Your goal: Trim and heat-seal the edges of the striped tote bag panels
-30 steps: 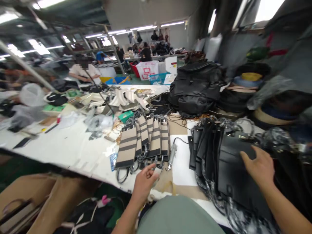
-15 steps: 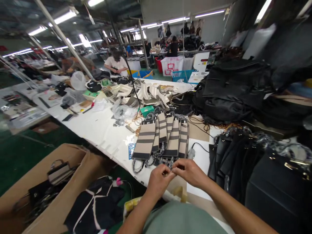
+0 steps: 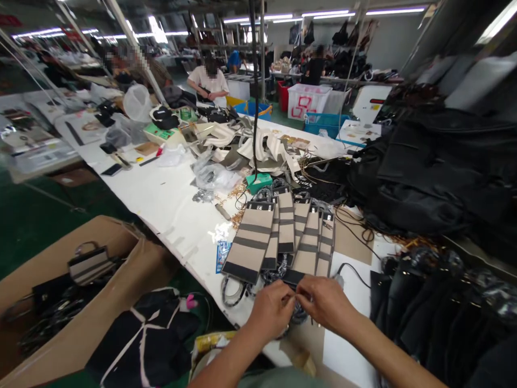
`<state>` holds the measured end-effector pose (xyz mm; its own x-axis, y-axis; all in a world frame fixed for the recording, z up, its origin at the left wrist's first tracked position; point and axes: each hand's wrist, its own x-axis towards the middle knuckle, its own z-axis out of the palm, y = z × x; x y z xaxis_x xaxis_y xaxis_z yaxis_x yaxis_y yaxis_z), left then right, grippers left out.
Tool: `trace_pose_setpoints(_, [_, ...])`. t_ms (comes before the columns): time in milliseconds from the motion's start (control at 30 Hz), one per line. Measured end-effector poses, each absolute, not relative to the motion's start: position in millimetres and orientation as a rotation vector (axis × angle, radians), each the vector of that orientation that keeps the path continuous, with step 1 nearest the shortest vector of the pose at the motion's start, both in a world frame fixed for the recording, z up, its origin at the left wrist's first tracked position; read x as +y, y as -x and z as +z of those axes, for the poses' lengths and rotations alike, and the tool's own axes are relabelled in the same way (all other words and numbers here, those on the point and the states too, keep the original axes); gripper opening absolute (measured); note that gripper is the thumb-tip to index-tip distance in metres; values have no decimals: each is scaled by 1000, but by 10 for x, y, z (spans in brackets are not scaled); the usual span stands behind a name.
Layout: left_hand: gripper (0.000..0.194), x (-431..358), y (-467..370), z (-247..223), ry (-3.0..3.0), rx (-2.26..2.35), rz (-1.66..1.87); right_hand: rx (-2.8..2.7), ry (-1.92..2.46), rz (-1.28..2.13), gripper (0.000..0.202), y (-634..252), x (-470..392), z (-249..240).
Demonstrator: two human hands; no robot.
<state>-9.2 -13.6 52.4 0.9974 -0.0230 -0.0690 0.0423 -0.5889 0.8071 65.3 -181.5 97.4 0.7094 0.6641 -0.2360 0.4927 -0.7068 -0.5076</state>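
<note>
My left hand (image 3: 271,308) and my right hand (image 3: 326,303) meet fingertip to fingertip at the near edge of the table. The fingers of both are pinched together, and whatever lies between them is too small to make out. Just beyond them, striped beige and black bag panels (image 3: 249,240) lie overlapping in a fan. Plastic-wrapped ring handles (image 3: 233,291) stick out at the near side of the panels. Brown cardboard (image 3: 301,358) shows below my hands.
Black bags (image 3: 428,302) are lined up on the right, with a large black pile (image 3: 452,167) behind. A green box (image 3: 259,183) and scrap strips (image 3: 222,133) lie farther back. A cardboard box (image 3: 117,296) holds bags at lower left. A person (image 3: 210,83) works across the table.
The view has shifted, so the scene appears lower and the right-hand bags farther right. My hands remain pinched together, with the right hand turned slightly more over the left's fingertips.
</note>
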Motion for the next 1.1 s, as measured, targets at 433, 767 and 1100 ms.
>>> trace_pose_setpoints(433, [19, 789, -621, -185, -1627, 522, 24, -364, 2244, 505, 34, -2769, -624, 60])
trace_pose_setpoints(767, [31, 912, -683, -934, -1142, 745, -211, -540, 2626, 407, 21, -3584, 41, -534])
trace_pose_setpoints(1100, [37, 925, -647, -1108, -1037, 730, -199, -505, 2628, 267, 24, -3552, -61, -777])
